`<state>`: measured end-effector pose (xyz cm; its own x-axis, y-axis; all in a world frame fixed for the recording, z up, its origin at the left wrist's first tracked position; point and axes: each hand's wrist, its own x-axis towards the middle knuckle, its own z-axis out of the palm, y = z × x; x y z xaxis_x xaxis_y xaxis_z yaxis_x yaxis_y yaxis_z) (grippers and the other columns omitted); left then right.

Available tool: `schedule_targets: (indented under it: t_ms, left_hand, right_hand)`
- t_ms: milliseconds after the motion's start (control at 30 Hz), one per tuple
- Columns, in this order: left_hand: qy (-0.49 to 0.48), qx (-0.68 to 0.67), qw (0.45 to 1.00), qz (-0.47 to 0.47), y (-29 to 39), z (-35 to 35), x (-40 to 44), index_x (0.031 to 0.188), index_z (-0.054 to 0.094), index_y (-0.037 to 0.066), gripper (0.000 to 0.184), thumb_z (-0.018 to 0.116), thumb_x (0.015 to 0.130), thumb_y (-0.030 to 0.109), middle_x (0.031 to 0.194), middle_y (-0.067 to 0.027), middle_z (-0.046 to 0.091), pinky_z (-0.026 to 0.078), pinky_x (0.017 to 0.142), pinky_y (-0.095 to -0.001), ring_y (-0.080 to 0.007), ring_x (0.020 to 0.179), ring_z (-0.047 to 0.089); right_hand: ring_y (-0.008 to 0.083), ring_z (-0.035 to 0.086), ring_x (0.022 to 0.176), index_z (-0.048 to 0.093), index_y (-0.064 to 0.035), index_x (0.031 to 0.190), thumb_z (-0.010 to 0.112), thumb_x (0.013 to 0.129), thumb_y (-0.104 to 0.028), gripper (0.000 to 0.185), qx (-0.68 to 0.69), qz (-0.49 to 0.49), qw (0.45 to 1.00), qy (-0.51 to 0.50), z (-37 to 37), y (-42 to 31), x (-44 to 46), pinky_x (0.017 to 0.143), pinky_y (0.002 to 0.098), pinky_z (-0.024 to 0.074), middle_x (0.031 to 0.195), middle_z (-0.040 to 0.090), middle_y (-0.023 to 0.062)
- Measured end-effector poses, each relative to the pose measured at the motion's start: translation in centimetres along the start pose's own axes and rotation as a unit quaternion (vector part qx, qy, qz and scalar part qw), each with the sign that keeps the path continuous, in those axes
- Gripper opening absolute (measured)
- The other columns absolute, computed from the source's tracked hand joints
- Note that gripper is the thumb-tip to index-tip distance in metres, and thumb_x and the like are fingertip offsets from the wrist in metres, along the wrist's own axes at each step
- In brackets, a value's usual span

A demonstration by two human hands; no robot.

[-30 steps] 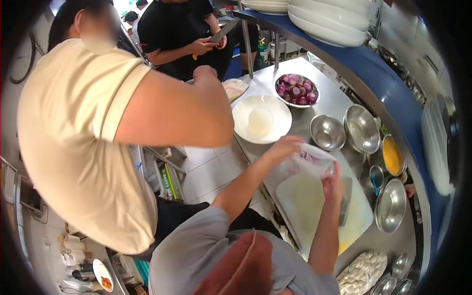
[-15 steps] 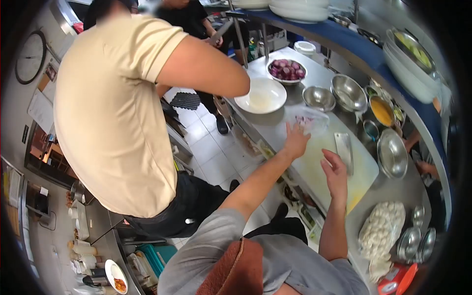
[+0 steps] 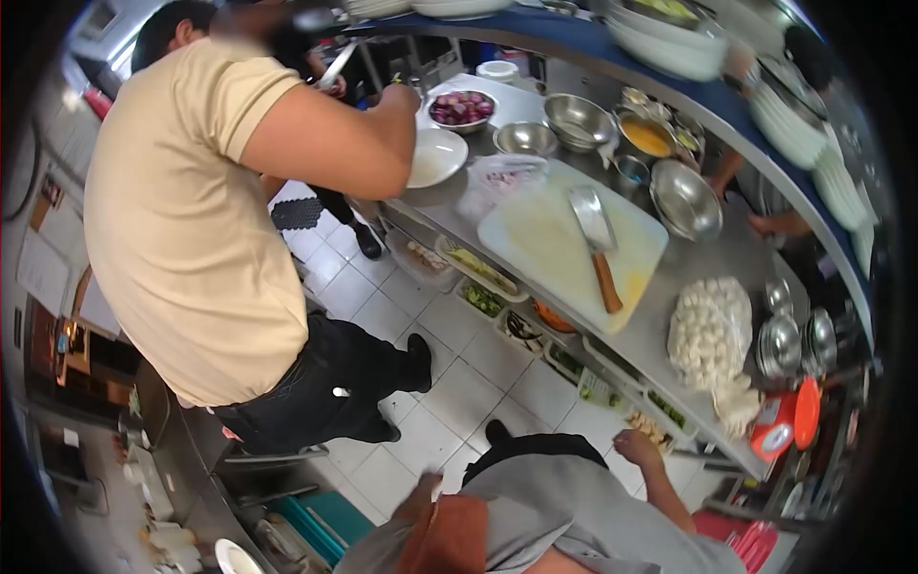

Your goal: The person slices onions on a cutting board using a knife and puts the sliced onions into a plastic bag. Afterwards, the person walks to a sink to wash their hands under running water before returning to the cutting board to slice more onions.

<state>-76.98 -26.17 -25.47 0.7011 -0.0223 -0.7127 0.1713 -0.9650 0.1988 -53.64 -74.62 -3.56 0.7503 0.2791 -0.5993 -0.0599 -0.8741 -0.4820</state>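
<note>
Down by my left side, my left hand (image 3: 418, 497) hangs over the floor, smeared and dark, with its fingers hard to make out. My right hand (image 3: 639, 448) is low beside the counter's front edge, fingers loosely curled and nothing visible in them. Both are away from the cutting board (image 3: 521, 225). On that white, yellow-stained board lies a cleaver (image 3: 594, 225) with a wooden handle pointing toward me. A clear plastic bag (image 3: 502, 182) of chopped purple onion sits at the board's far left corner.
A co-worker in a cream shirt (image 3: 191, 220) stands left. A bowl of red onions (image 3: 462, 110), a white plate (image 3: 438, 158) and steel bowls (image 3: 687, 199) line the counter. A bag of white pieces (image 3: 710, 330) lies right, near a red scale (image 3: 773, 428). Filled tubs (image 3: 478, 298) sit below.
Both my hands have drawn back from the bag and board to low beside my body. The view has shifted, and the cleaver's handle now shows. The co-worker's arm is raised farther forward.
</note>
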Motion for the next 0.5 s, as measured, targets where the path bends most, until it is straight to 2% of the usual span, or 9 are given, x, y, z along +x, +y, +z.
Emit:
schedule_targets:
  t_ms: [100, 167, 200, 267, 333, 367, 400, 433, 500]
  left_hand:
    - [-0.072, -0.173, 0.972, -0.139, 0.1, 3.4, -6.0, 0.120, 0.066, 0.006, 0.033, 0.055, 0.096, 0.027, 0.112, -0.0118, 0.069, 0.054, 0.091, -0.0407, -0.0251, 0.102, 0.066]
    - [-0.052, -0.191, 0.967, -0.158, 1.4, 3.3, -7.5, 0.118, 0.067, 0.006, 0.034, 0.056, 0.095, 0.027, 0.111, -0.0127, 0.070, 0.054, 0.091, -0.0415, -0.0270, 0.102, 0.066]
    - [-0.039, -0.183, 0.970, -0.154, 2.1, 3.0, -7.8, 0.117, 0.067, 0.006, 0.034, 0.056, 0.094, 0.027, 0.110, -0.0132, 0.070, 0.054, 0.091, -0.0420, -0.0279, 0.101, 0.067]
    - [-0.014, -0.147, 0.981, -0.123, 4.3, 1.7, -6.9, 0.116, 0.068, 0.006, 0.034, 0.056, 0.092, 0.027, 0.109, -0.0141, 0.070, 0.054, 0.090, -0.0428, -0.0298, 0.101, 0.067]
    - [0.014, -0.108, 0.991, -0.081, 7.1, 0.7, -5.1, 0.115, 0.068, 0.006, 0.034, 0.057, 0.090, 0.027, 0.108, -0.0151, 0.071, 0.054, 0.090, -0.0436, -0.0317, 0.100, 0.068]
    - [0.035, -0.087, 0.994, -0.056, 8.8, 0.1, -4.1, 0.114, 0.069, 0.006, 0.034, 0.057, 0.089, 0.027, 0.107, -0.0155, 0.071, 0.054, 0.090, -0.0441, -0.0326, 0.100, 0.068]
    - [0.054, -0.073, 0.995, -0.039, 10.1, -0.1, -3.1, 0.113, 0.069, 0.006, 0.034, 0.057, 0.088, 0.026, 0.106, -0.0160, 0.072, 0.054, 0.089, -0.0445, -0.0335, 0.099, 0.068]
    - [0.074, -0.065, 0.995, -0.023, 11.3, -0.2, -2.0, 0.113, 0.069, 0.006, 0.034, 0.057, 0.088, 0.026, 0.105, -0.0165, 0.072, 0.055, 0.089, -0.0449, -0.0345, 0.099, 0.068]
    - [0.124, -0.059, 0.990, -0.012, 14.0, -1.2, -0.9, 0.111, 0.070, 0.006, 0.034, 0.058, 0.086, 0.026, 0.104, -0.0174, 0.072, 0.055, 0.089, -0.0457, -0.0363, 0.098, 0.069]
  right_hand:
    - [0.0226, 0.072, 0.069, 0.075, -0.0035, 0.095, 0.068, 0.085, -0.015, 0.017, -0.024, 0.114, 0.993, 0.018, 9.0, 21.1, 0.0, 0.063, 0.0394, 0.0598, 0.080, 0.073, 0.0139]
    - [0.0224, 0.071, 0.064, 0.074, -0.0031, 0.090, 0.068, 0.085, -0.019, 0.018, 0.045, 0.302, 0.946, -0.106, 13.9, 33.4, -0.2, 0.056, 0.0408, 0.0594, 0.077, 0.073, 0.0129]
    - [0.0189, 0.071, 0.062, 0.074, -0.0052, 0.083, 0.065, 0.086, -0.018, 0.016, 0.062, 0.302, 0.943, -0.125, 15.4, 35.9, -2.4, 0.056, 0.0376, 0.0585, 0.074, 0.072, 0.0107]
    - [0.0212, 0.073, 0.077, 0.077, -0.0116, 0.074, 0.068, 0.080, -0.017, 0.012, -0.287, 0.104, 0.939, -0.161, 18.3, 37.9, -5.1, 0.070, 0.0368, 0.0582, 0.079, 0.074, 0.0077]
    - [0.0189, 0.071, 0.065, 0.072, -0.0115, 0.064, 0.058, 0.083, -0.025, 0.027, -0.249, 0.121, 0.961, -0.012, 16.6, 35.3, -9.4, 0.061, 0.0398, 0.0573, 0.072, 0.073, 0.0084]
    - [0.0213, 0.072, 0.069, 0.075, -0.0065, 0.076, 0.058, 0.083, -0.021, 0.023, -0.217, 0.151, 0.963, 0.051, 17.7, 36.1, -9.5, 0.063, 0.0391, 0.0591, 0.078, 0.074, 0.0131]
    - [0.0216, 0.073, 0.071, 0.075, -0.0016, 0.094, 0.057, 0.083, -0.017, 0.026, 0.140, 0.264, 0.952, 0.069, 13.4, 30.8, -13.5, 0.064, 0.0363, 0.0605, 0.082, 0.073, 0.0165]
    - [0.0202, 0.072, 0.070, 0.072, 0.0004, 0.106, 0.057, 0.084, -0.016, 0.032, 0.277, 0.274, 0.916, 0.096, 12.8, 30.0, -15.7, 0.066, 0.0338, 0.0612, 0.080, 0.073, 0.0154]
    - [0.0195, 0.072, 0.067, 0.072, -0.0003, 0.102, 0.057, 0.084, -0.017, 0.029, 0.305, 0.295, 0.900, 0.095, 15.7, 34.4, -18.2, 0.063, 0.0344, 0.0602, 0.079, 0.073, 0.0135]
